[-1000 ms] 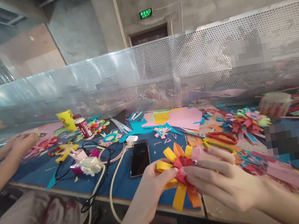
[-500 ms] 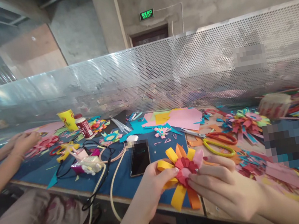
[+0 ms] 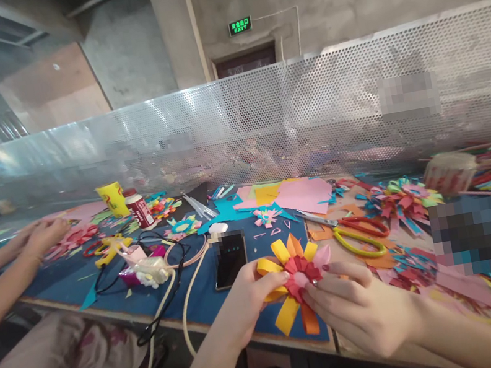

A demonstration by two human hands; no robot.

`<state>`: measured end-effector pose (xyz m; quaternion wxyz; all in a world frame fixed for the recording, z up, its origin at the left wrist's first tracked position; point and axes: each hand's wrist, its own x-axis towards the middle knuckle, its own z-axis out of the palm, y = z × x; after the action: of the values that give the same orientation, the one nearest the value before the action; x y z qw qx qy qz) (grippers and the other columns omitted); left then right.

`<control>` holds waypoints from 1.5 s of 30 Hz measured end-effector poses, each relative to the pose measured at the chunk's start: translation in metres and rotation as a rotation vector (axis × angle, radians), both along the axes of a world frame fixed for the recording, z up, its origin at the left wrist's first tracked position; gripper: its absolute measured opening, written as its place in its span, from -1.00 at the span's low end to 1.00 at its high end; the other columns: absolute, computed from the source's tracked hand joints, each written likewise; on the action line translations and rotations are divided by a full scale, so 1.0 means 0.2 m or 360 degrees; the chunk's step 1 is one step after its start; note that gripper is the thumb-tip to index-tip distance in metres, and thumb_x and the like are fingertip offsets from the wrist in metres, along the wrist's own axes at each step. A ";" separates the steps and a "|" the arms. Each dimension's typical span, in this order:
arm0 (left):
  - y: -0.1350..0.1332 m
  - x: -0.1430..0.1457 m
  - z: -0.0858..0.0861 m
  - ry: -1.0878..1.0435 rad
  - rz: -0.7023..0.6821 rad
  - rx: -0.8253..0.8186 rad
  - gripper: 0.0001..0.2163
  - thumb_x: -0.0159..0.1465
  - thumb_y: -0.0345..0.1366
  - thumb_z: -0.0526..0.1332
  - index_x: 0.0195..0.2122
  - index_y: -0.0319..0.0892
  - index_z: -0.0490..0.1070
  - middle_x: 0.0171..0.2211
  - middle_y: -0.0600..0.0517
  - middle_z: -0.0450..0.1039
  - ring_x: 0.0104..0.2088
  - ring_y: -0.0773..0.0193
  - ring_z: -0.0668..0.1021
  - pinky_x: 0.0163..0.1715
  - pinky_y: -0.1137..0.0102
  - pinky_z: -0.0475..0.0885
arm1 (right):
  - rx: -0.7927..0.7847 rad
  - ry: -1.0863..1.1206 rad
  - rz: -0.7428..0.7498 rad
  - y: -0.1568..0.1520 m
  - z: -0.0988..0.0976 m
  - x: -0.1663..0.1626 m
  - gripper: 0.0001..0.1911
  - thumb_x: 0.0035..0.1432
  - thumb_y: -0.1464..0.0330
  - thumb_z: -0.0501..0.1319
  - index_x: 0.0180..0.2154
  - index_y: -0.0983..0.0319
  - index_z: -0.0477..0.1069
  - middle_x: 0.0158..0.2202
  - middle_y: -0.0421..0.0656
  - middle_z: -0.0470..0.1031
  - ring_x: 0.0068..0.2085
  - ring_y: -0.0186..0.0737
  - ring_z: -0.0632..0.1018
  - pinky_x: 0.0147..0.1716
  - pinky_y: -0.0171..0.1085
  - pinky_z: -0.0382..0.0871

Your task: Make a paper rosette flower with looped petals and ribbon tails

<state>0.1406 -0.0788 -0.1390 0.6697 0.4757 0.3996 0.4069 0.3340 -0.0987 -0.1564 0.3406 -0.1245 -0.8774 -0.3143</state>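
Between my two hands, over the table's front edge, is a paper flower with yellow and orange looped petals, a red inner ring and a pink middle. My left hand pinches its left side, the thumb lying on the red ring. On the other side my right hand has its fingers closed at the flower's right edge and middle, by a pink petal. Its fingertips partly cover the red ring. Just behind the flower lie scissors with yellow and red handles, and a phone.
Pink paper sheets lie at the back. A multicoloured flower pile is to the right. A maroon-and-white bottle, a yellow cup and cables are left. Another person's hands work at far left. A perforated metal screen stands behind.
The flower has tilted and shifted slightly up in my hands, and my right hand has moved a little left. Both hands keep their hold. The phone's screen now shows faint marks.
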 end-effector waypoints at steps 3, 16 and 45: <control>0.05 -0.02 -0.01 0.0016 0.0033 0.0011 -0.81 0.00 -0.36 0.32 -0.34 -0.25 0.44 -0.45 0.06 0.46 -0.42 0.34 0.50 -0.36 0.48 0.37 | 0.0082 -0.0031 -0.0118 0.05 -0.01 0.01 -0.69 0.20 0.54 -0.04 -0.25 0.33 0.48 -0.22 -0.10 0.54 -0.11 -0.20 0.36 -0.05 -0.16 0.23; 0.42 -0.11 -0.05 0.0276 0.0100 0.0217 -0.90 -0.03 -0.36 0.24 -0.46 -0.23 0.38 -0.51 0.08 0.41 -0.47 0.32 0.47 -0.50 0.49 0.34 | -0.0781 0.0345 -0.0887 0.18 -0.16 0.06 -0.89 0.17 0.40 0.16 -0.38 0.23 0.44 -0.35 -0.14 0.47 -0.24 -0.14 0.37 -0.26 -0.17 0.21; 0.68 0.12 -0.14 0.0098 -0.0241 0.0012 -0.85 -0.02 -0.46 0.20 -0.39 -0.23 0.27 -0.49 0.08 0.33 -0.48 0.33 0.48 -0.47 0.43 0.41 | -0.0296 0.0302 -0.1081 0.27 -0.26 0.05 -0.67 0.31 0.40 -0.08 -0.42 0.27 0.37 -0.64 -0.22 0.41 -0.61 -0.27 0.43 -0.48 -0.24 0.04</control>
<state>0.1638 0.0569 -0.1663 0.6842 0.5194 0.3814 0.3416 0.3437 -0.0439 -0.2087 0.2838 -0.4676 -0.7754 -0.3155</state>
